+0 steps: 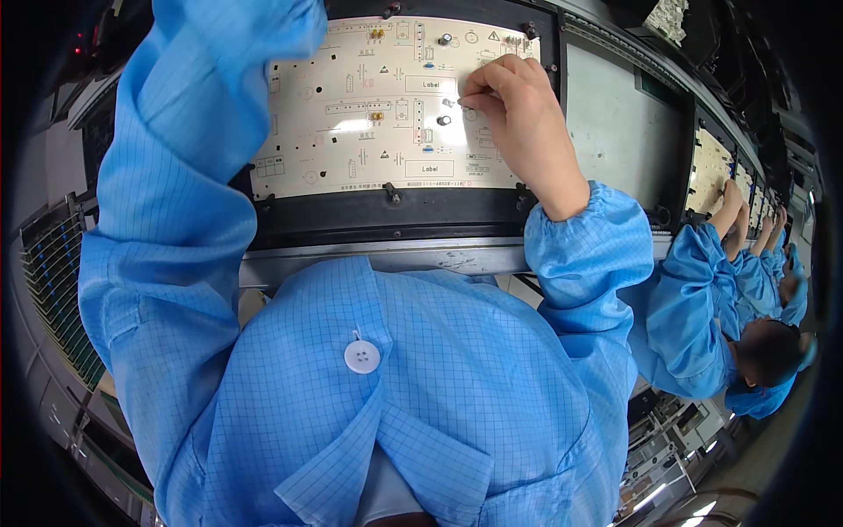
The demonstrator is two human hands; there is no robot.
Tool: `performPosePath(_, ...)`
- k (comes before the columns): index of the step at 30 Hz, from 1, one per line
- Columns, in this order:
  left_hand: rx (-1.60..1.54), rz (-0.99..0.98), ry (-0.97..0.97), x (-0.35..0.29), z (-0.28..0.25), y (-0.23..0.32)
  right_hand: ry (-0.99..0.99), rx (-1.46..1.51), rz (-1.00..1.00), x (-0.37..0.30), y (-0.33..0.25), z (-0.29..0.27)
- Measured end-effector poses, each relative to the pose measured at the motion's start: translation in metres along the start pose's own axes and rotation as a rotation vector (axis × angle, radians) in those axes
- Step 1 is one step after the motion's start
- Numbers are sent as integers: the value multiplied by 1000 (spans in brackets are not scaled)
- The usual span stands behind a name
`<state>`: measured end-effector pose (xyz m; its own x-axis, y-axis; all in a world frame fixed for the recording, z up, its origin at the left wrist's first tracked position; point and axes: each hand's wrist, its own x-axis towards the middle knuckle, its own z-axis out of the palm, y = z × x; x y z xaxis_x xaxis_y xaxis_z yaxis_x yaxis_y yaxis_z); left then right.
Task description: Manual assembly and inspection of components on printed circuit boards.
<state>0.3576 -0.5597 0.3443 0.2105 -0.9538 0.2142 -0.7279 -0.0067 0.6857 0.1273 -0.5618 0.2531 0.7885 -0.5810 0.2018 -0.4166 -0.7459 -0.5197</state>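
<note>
A cream printed circuit board (386, 171) with printed outlines and two matching halves lies before me in a black carrier frame (307, 209). My right hand (531, 119) reaches over its right side, thumb and index finger pinched together. At their tips is a small grey component (449, 103), too small to make out clearly. Just below it stands a dark round capacitor (445, 121); a second capacitor (445, 39) stands higher up. Small yellow parts (377, 116) and blue parts (428, 149) sit on both halves. My left sleeve (255, 44) covers the board's upper left; the left hand itself does not show.
Dark clamps (392, 191) hold the board's edges. A metal rail (395, 256) runs along the near side. To the right are a grey plate (606, 132) in the line and another cream board (709, 171), where co-workers in blue (694, 307) work. A slotted rack (61, 290) stands left.
</note>
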Motion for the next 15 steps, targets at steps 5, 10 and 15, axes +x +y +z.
performPosePath(5, -168, -243, -297, -48, 1, 22, 65, 252, 148, -7, 5, -12)
performPosePath(10, -182, -206, -416, -69, 65, 11, 187, 482, 520, -33, 29, -26)
performPosePath(15, -79, -216, -433, -71, 99, 23, 307, 606, 498, -34, 32, -15)
